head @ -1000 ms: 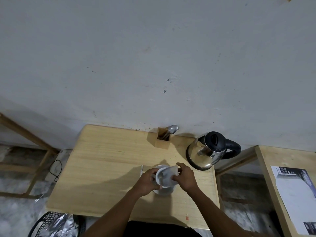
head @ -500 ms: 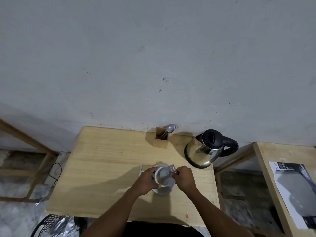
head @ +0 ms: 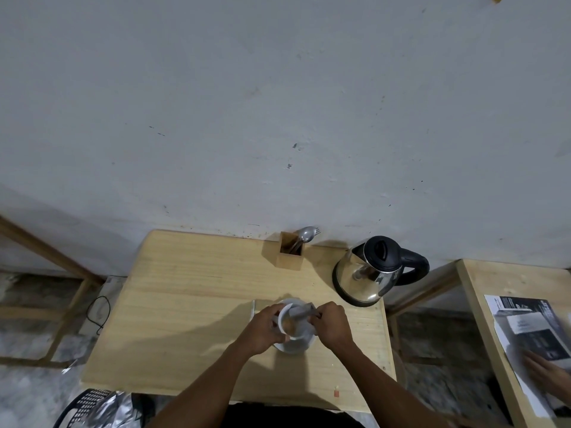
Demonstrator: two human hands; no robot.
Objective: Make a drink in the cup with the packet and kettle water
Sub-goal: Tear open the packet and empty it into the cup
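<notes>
My right grip (head: 332,324) pinches the packet (head: 301,311), tipped over the cup (head: 293,324), while my left grip (head: 262,330) wraps the cup's side, holding it on its saucer (head: 296,345) on the tabletop (head: 191,304). The kettle (head: 370,273) waits beyond my right grip. If the packet drifts off the rim, I judge powder spills onto the saucer.

The counter (head: 191,304) is pale wood, matt, with a fine straight grain. Beyond the right grip (head: 332,324), the kettle (head: 364,279) has a mirror-bright metal body under a glossy black plastic lid and handle. Between the two grips, the cup (head: 285,322) and saucer (head: 293,347) look smooth, glazed white. The holder (head: 289,259) farther off is matt wood; its spoon (head: 306,234) is dull polished metal.
</notes>
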